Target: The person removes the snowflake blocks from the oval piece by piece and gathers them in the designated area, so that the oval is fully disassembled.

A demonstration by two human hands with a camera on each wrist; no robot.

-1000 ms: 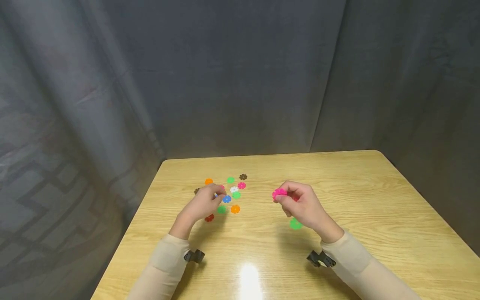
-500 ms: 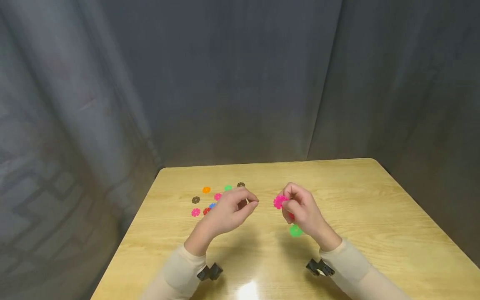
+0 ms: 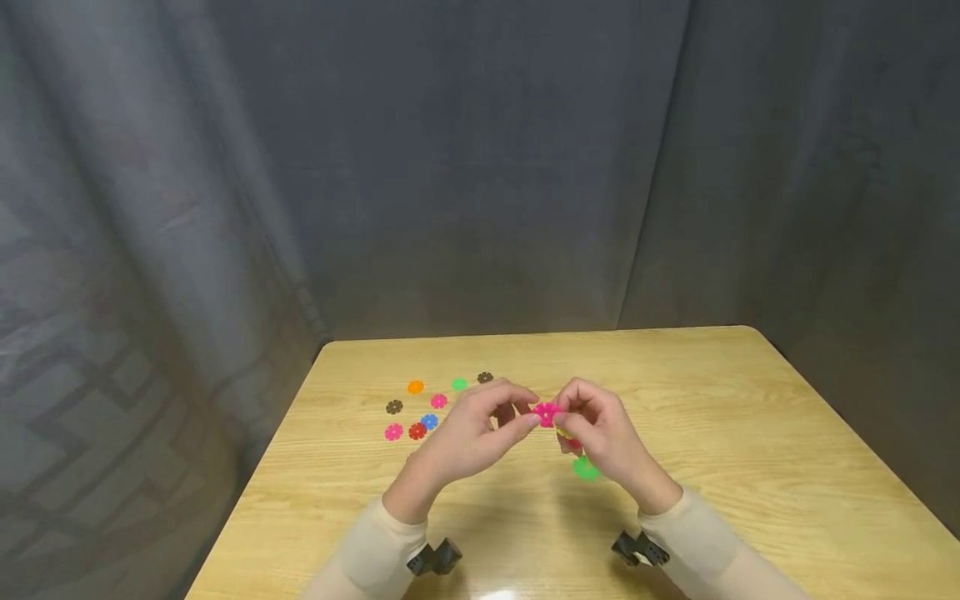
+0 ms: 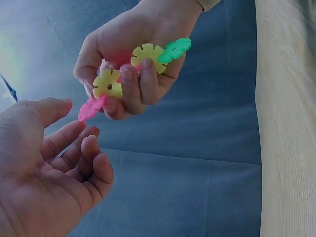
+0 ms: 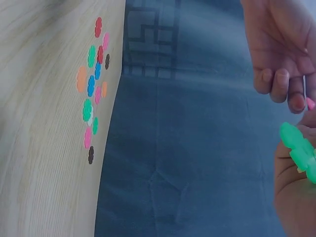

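Pale wood is carrying everything here: a light bench (image 3: 712,433) set against grey curtains. Your right hand (image 3: 603,437) is hovering above the middle of the bench, its grip clamped on a small chain of flower-shaped plastic discs (image 4: 140,69); the left wrist view is showing two yellow discs in the chain, a green one at the end nearer your wrist and a pink disc (image 3: 546,413) sticking out at the other end, toward your left hand. Your left hand (image 3: 480,433) is sitting just beside it, fingers loosely curved and apart, holding nothing, with the thumb and forefinger tips meeting the pink disc in the head view. On the bench to the left of your hands, loose discs (image 3: 420,412) are lying scattered flat: orange, green, brown, pink, blue and red ones. Both wrists are wearing beige sleeves.
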